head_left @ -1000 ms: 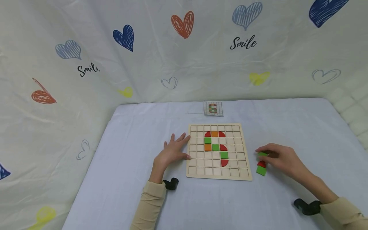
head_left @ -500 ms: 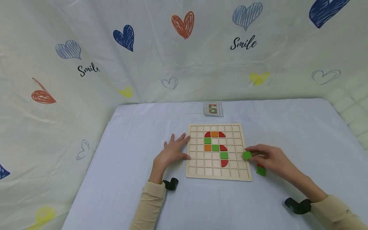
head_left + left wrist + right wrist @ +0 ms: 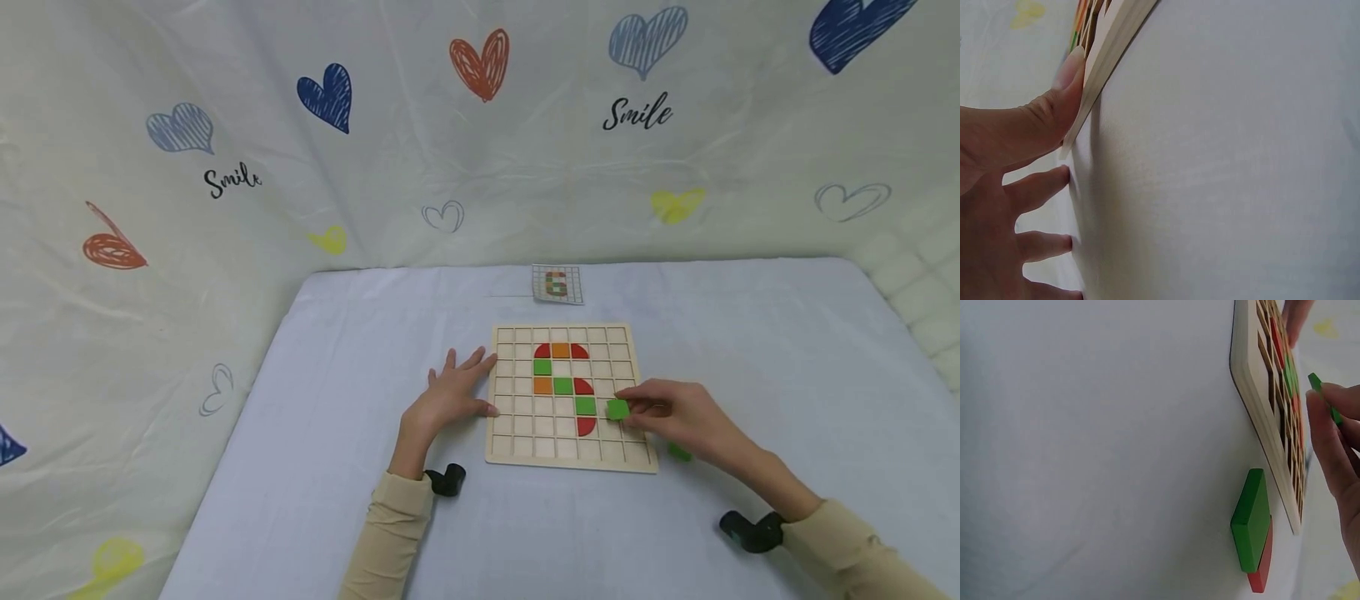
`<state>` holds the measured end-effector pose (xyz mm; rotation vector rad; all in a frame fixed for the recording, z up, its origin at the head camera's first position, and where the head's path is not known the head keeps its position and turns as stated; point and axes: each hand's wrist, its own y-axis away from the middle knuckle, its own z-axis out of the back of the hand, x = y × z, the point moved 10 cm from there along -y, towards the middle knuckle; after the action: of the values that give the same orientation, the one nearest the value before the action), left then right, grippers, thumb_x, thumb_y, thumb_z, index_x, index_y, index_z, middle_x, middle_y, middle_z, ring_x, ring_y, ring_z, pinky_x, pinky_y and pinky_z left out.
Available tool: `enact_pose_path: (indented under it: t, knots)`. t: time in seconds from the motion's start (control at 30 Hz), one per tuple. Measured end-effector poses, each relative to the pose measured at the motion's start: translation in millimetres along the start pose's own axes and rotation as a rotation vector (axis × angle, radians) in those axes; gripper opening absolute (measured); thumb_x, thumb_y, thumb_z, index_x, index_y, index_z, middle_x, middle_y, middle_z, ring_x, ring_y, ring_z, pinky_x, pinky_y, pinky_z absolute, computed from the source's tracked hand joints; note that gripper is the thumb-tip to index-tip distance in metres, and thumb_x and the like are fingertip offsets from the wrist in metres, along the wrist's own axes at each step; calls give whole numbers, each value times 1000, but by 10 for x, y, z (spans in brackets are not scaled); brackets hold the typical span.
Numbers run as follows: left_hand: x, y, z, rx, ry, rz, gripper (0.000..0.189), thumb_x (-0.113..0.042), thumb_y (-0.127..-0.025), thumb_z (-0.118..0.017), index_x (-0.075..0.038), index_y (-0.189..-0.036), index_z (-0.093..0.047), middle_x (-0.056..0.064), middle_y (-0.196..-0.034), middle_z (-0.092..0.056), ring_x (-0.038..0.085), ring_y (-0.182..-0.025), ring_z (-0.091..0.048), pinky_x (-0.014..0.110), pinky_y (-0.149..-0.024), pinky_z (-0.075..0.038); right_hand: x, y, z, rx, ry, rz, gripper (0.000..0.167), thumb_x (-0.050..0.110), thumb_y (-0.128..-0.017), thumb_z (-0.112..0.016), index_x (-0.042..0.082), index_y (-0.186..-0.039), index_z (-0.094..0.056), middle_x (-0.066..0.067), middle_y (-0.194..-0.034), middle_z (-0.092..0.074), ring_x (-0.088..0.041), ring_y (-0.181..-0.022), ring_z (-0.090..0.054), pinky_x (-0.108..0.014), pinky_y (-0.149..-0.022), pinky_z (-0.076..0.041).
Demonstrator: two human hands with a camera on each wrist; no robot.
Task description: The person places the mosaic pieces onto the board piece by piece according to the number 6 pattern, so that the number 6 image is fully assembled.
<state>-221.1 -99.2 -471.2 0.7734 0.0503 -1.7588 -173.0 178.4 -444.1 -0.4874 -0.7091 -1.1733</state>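
A wooden grid board (image 3: 517,450) lies mid-table with red, orange and green tiles set in several of its cells. My left hand (image 3: 442,402) has its fingers spread, the thumb and fingertips touching the board's left edge; in the left wrist view the thumb (image 3: 1041,122) presses on the frame. Between thumb and fingers my right hand (image 3: 686,417) pinches a green square tile (image 3: 617,409), held over the right part of the board beside the placed green tile (image 3: 585,406). In the right wrist view this pinched tile (image 3: 1314,381) stands edge-on, above the grid.
Right of the board lies another green square tile (image 3: 679,452), partly behind my right hand. A red tile (image 3: 1260,572) touches it in the right wrist view. A small printed card (image 3: 557,284) with a coloured grid pattern lies behind the board.
My right hand has picked up a green tile from the pieces on the right and carried it left over the board. The left hand has stayed at the board's edge.
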Motion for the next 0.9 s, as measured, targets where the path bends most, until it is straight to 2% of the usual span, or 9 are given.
enact_pose_path:
  t: [0.13,0.3,0.53,0.7,0.9]
  knots:
    - [5,0,-2,1,4,1,90,-29,-85,-84,-19,-161,-38,6,-171,-25,49,-157,-2,79,-117,-6,80,-26,-46,8,2,58,32,12,-83,-86,7,-113,-78,7,-88,-70,-3,-76,-60,-19,-71,-56]
    - [8,2,0,4,5,10,90,-30,-85,-84,-20,-161,-38,5,-171,-24,48,-158,-1,78,-118,-6,184,-66,-95,6,30,137,30,11,-81,-88,11,-109,-78,11,-84,-63,-8,-77,-57,-22,-70,-55]
    - [6,-5,-2,3,-1,13,91,-30,-84,-84,-21,-161,-38,3,-171,-24,47,-158,-1,77,-118,-6,306,-144,-189,16,64,215,28,13,-78,-90,11,-104,-79,7,-91,-69,-14,-81,-58,-24,-68,-52]
    - [3,-12,3,3,3,15,90,-30,-84,-84,-22,-161,-37,3,-171,-24,47,-158,-1,77,-118,-6,363,-201,-277,45,59,244,26,15,-78,-90,10,-101,-79,6,-92,-71,-12,-79,-59,-24,-68,-53]
    - [15,-21,-10,6,-5,16,91,-31,-84,-84,-22,-162,-37,2,-171,-24,47,-158,-1,77,-119,-6,402,-266,-432,96,55,248,23,18,-79,-90,12,-99,-80,7,-87,-67,-10,-77,-54,-21,-66,-47]
